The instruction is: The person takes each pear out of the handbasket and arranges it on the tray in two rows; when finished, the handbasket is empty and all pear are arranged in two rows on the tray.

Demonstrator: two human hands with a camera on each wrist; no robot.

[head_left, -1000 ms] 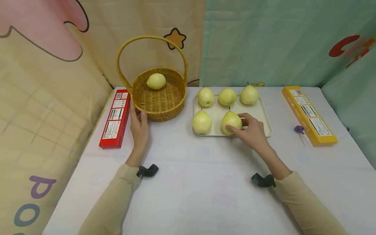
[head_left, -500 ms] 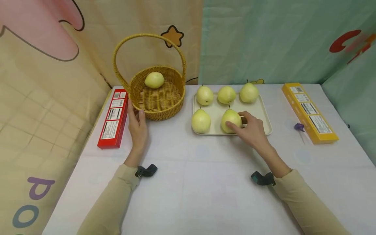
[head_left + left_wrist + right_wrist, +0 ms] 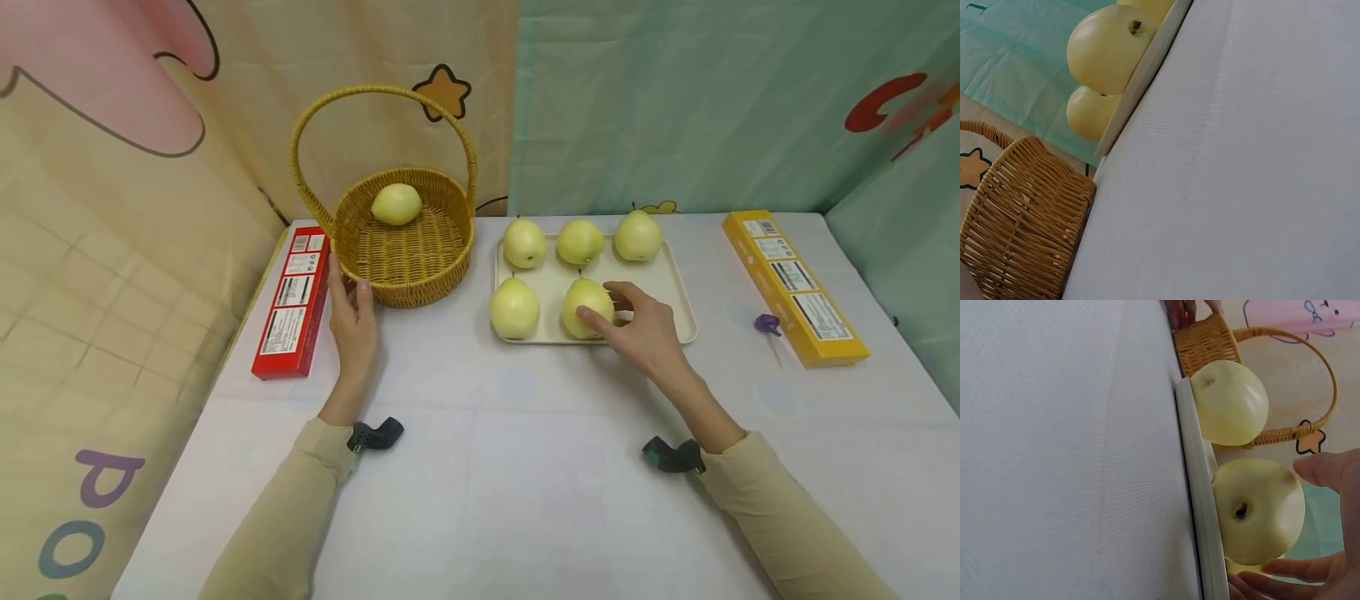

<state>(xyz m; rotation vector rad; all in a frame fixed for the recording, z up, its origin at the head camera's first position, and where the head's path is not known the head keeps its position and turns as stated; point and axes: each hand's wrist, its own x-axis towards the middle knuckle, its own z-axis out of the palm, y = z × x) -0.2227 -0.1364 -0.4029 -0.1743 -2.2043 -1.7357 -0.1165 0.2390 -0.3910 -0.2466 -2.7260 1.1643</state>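
My right hand (image 3: pixel 643 329) curves round a pale green pear (image 3: pixel 587 307) in the front row of the cream tray (image 3: pixel 660 287). Its thumb (image 3: pixel 1322 469) lies at one side of that pear and the fingers at the other in the right wrist view; the pear sits on the tray. With fairly straight fingers, my left hand (image 3: pixel 354 329) touches the outer side of a woven wicker basket (image 3: pixel 416 293), which has a tall handle. One pear (image 3: pixel 397 204) lies inside the basket. Beside the held pear is another front pear (image 3: pixel 515 308).
Behind them a row of three pears includes a middle pear (image 3: pixel 580 242). A red box (image 3: pixel 292 304) lies left of the basket. On the right are a yellow box (image 3: pixel 795 287) and a purple-wrapped lollipop (image 3: pixel 767 324). A curtain (image 3: pixel 637 108) hangs behind the white-covered table (image 3: pixel 480 483).
The pear at my right hand has shifted slightly left and its stem leans a little that way. My left hand stays against the basket.
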